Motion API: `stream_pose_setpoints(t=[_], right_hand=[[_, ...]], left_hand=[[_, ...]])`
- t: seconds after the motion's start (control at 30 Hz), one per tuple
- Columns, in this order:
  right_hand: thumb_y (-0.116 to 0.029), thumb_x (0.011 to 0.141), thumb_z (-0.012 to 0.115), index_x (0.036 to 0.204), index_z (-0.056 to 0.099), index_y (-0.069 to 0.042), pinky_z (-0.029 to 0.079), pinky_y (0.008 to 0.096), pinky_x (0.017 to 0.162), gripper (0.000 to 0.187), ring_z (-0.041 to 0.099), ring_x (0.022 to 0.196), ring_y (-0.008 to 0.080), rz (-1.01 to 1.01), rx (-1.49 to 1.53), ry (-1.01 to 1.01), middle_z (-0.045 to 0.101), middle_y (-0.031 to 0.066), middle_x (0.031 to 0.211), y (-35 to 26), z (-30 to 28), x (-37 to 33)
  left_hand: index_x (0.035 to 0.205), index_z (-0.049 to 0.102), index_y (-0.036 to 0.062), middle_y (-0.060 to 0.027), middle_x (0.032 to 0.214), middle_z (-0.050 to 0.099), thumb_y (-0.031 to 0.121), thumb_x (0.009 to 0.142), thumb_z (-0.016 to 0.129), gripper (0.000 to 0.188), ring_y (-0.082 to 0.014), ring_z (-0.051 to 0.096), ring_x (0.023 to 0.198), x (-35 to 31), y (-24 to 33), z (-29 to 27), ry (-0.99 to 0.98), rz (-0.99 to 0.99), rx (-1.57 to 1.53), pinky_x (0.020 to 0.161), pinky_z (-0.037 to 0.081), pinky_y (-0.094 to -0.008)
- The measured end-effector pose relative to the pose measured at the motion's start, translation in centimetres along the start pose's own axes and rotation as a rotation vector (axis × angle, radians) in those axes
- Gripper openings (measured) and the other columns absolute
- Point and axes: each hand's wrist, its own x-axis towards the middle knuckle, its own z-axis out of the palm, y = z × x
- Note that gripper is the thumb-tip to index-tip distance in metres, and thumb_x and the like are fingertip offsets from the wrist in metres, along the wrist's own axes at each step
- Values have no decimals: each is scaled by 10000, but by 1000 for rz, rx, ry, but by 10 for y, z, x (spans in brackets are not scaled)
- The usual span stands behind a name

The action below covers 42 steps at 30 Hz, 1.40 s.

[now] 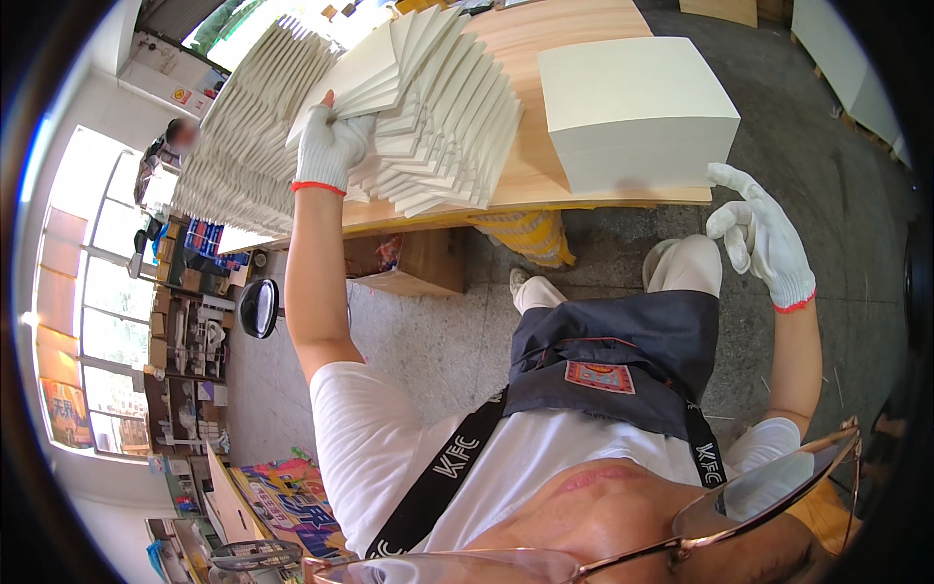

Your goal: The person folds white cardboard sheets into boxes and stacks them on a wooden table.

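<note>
My left hand (334, 146), in a white knit glove with a red cuff, is closed on the near corner of several white card sheets (368, 76). They lie on top of a fanned, staggered pile of white sheets (457, 122); part of my grip is hidden by the hand itself. My right hand (764, 234), gloved the same way, hangs in the air past the table's right end. Its fingers are apart and partly bent, with nothing in them. Nearest to it stands a squared stack of white sheets (637, 107).
The stacks rest on a pale wooden tabletop (533, 165). More fanned white sheets (258, 117) rise at the left. Below are a cardboard box (418, 265) and a yellow wrapped bundle (525, 237). A round black mirror (259, 309) stands left of my arm. Another person (161, 161) is at far left.
</note>
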Motion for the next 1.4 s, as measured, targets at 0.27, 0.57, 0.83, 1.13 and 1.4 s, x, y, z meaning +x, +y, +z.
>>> stream_pose_setpoints(t=[0.27, 0.57, 0.83, 1.13, 1.4], right_hand=[[-377, 1015, 424, 1428, 371, 32, 374, 198, 348, 584, 522, 423, 84, 19, -29, 56, 687, 124, 807, 6, -3, 3], [-378, 1029, 439, 1181, 627, -43, 314, 228, 398, 413, 417, 448, 71, -69, -288, 325, 624, 49, 740, -11, -28, 11], [-703, 905, 389, 979, 658, -94, 495, 419, 761, 670, 670, 853, 365, -65, -1319, 702, 704, 162, 885, -22, -50, 88], [-514, 944, 514, 800, 578, -97, 487, 426, 647, 446, 634, 713, 318, -681, -1787, 582, 657, 94, 778, -47, -43, 121], [-577, 983, 386, 927, 597, -110, 424, 325, 680, 516, 514, 679, 184, -337, -1006, 650, 505, 54, 707, -23, -41, 132]], left_hand=[[1322, 360, -41, -235, 1487, 345, 151, 985, 496, 411, -455, 358, 1360, -43, 10, -15, -50, -64, -51, 1140, 313, -603], [1455, 324, -10, -226, 1515, 354, 97, 977, 460, 508, -399, 355, 1397, -138, -143, -6, -619, 345, 244, 1166, 292, -532], [1148, 699, 159, -106, 1162, 638, 176, 866, 664, 285, -273, 601, 1044, -48, -251, 157, -1134, 810, 1605, 908, 467, -368], [1100, 698, 129, -126, 1083, 659, 192, 878, 672, 233, -270, 658, 952, -26, -292, 152, -1175, 634, 1556, 835, 508, -368], [1253, 600, 97, -154, 1144, 689, 118, 898, 618, 357, -242, 665, 991, -16, -296, 145, -1304, 419, 1203, 897, 495, -333]])
